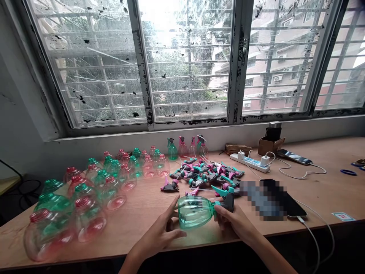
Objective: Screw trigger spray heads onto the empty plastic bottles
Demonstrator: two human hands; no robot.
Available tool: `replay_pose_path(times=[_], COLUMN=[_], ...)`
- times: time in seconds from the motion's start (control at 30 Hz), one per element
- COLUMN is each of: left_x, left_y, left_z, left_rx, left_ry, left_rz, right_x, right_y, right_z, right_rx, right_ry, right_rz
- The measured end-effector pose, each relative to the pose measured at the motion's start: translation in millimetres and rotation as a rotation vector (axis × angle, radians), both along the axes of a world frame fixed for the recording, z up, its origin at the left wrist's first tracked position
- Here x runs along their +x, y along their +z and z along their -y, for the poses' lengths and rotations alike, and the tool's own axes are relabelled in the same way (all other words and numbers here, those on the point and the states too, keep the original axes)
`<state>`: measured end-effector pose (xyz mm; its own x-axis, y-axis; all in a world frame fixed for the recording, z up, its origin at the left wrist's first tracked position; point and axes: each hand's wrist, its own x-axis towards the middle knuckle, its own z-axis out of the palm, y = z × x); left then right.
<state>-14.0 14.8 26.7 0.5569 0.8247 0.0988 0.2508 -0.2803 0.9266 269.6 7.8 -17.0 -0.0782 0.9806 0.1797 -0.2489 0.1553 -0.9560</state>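
Observation:
A clear green spray bottle (195, 212) lies on its side in the air above the table's front edge. Its dark grey spray head (229, 199) with a teal trigger points right. My right hand (232, 220) is closed around the neck, at the teal collar. At the bottle's base, my left hand (162, 228) has its fingers and thumb spread apart; whether a fingertip touches the plastic I cannot tell. Just beyond the bottle is a heap of loose spray heads (209, 175) in pink, teal and grey, with thin tubes.
Rows of headless green and red bottles (111, 190) cover the table's left side. Several bottles with spray heads (172, 149) stand by the wall under the window. To the right are a power strip (251, 162), a phone on a cable (293, 205), another phone (295, 156) and a cardboard box (270, 145).

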Motion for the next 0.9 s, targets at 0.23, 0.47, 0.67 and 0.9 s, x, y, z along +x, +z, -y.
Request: replay_pose_path(times=[0.23,0.47,0.67,0.9], left_x=[1.3,2.4,0.0,-2.0], left_y=[6.7,8.7,3.6,-5.5], left_z=[3.4,1.4,2.0,0.7], left_rx=[0.005,0.038,0.019,0.039], left_ry=[-0.057,-0.029,0.01,0.001], left_rz=[0.023,-0.047,-0.051,-0.036], right_x=[1.0,0.0,-1.1,-0.4], right_y=[-2.5,0.4,2.6,0.8], right_z=[-2.2,-0.6,0.5,-0.3], right_rx=[0.012,0.016,0.008,0.011], right_ry=[0.018,0.007,-0.004,0.007], right_rz=[-0.016,-0.01,-0.015,-0.001])
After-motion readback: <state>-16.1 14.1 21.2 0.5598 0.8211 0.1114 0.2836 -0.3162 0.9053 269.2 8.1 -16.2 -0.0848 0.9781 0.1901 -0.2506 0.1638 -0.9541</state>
